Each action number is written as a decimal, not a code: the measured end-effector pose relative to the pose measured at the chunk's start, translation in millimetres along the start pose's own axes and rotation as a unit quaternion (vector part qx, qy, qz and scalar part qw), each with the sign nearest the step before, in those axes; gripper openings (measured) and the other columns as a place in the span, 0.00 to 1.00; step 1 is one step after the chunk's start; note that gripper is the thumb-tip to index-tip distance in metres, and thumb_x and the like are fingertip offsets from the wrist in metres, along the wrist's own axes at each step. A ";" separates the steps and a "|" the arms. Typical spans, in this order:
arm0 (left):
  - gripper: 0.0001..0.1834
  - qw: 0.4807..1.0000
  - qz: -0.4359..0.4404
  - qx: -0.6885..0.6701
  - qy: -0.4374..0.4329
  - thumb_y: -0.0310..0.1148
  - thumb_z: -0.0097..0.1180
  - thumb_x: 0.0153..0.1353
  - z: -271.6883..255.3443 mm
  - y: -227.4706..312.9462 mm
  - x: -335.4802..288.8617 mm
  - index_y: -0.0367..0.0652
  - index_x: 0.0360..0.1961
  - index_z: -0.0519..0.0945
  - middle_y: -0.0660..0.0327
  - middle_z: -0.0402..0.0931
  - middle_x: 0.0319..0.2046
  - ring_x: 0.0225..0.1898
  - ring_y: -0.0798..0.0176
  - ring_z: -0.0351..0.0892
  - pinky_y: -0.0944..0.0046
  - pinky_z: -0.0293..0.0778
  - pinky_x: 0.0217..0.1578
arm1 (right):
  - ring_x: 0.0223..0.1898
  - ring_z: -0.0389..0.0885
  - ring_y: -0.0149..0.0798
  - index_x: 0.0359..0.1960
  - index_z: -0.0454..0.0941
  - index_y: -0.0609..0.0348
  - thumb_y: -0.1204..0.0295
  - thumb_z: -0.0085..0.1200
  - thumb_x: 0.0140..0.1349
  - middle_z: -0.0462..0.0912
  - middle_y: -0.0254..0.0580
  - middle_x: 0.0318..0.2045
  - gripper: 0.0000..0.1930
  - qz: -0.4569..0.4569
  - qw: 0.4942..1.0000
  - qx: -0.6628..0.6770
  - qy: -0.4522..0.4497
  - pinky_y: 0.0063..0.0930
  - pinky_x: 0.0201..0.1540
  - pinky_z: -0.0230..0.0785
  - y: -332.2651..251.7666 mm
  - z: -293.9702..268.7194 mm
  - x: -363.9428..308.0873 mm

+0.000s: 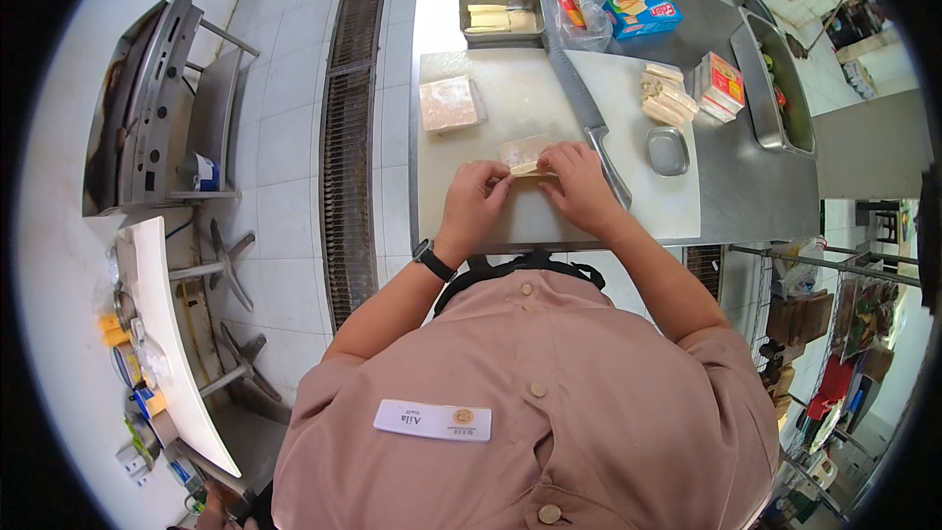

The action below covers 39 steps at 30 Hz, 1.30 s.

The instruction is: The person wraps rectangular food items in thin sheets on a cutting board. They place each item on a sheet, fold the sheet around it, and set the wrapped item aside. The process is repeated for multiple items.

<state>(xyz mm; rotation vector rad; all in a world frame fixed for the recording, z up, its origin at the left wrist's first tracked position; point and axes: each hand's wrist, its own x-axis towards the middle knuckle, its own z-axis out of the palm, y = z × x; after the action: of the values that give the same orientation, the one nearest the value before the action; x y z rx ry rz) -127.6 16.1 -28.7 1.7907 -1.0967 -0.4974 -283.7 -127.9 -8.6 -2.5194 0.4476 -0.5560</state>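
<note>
On the white cutting board, a square pale wrapper lies flat, its near edge folded over a yellow stick that looks like cheese. My left hand pinches the left end of this edge between thumb and fingers. At the other end, my right hand grips the edge with bent fingers. A stack of similar wrappers rests to the upper left. Beyond the board, a metal tray holds more yellow sticks. Several finished-looking rolls are piled to the right.
A large knife lies just right of my hands, handle toward me. Further right are a small metal dish, a red-and-white pack and a deep pan with vegetables. A blue box and a plastic bag stand behind.
</note>
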 end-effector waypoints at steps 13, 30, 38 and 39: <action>0.12 0.962 0.214 0.166 0.045 0.24 0.59 0.58 2.6 22.4 5.8 0.45 0.44 0.81 0.60 0.81 0.42 0.44 0.53 0.76 0.55 0.72 0.47 | 0.40 0.78 0.53 0.36 0.79 0.56 0.76 0.60 0.58 0.81 0.47 0.34 0.06 0.150 0.975 0.165 -0.009 0.45 0.45 0.70 16.5 9.4 16.1; 0.08 0.982 0.130 0.136 -0.008 0.28 0.61 0.61 8.4 9.5 21.6 0.45 0.42 0.86 0.54 0.77 0.35 0.41 0.47 0.76 0.53 0.73 0.43 | 0.49 0.73 0.45 0.43 0.81 0.52 0.70 0.56 0.57 0.78 0.37 0.42 0.11 -0.054 0.991 -0.120 -0.009 0.40 0.52 0.65 19.4 -0.4 8.0; 0.07 0.982 0.106 0.152 -0.022 0.30 0.63 0.60 3.2 13.0 29.7 0.45 0.40 0.82 0.53 0.77 0.34 0.40 0.45 0.76 0.52 0.73 0.43 | 0.47 0.74 0.45 0.43 0.79 0.50 0.71 0.56 0.58 0.78 0.36 0.40 0.10 -0.045 0.992 -0.106 -0.043 0.41 0.51 0.64 18.5 -6.5 13.4; 0.08 0.980 0.117 0.161 -0.023 0.30 0.64 0.60 2.9 13.4 30.2 0.45 0.40 0.82 0.53 0.77 0.34 0.40 0.45 0.75 0.52 0.73 0.43 | 0.47 0.74 0.45 0.42 0.79 0.50 0.72 0.56 0.58 0.78 0.36 0.40 0.10 -0.036 0.993 -0.101 -0.045 0.41 0.51 0.63 20.2 -5.2 14.8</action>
<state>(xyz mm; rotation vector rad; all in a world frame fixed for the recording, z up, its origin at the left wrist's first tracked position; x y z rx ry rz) -120.2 -13.0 -14.6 1.8970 -1.4657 -0.2285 -277.5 -152.5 -11.3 -2.7520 0.3977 -0.4411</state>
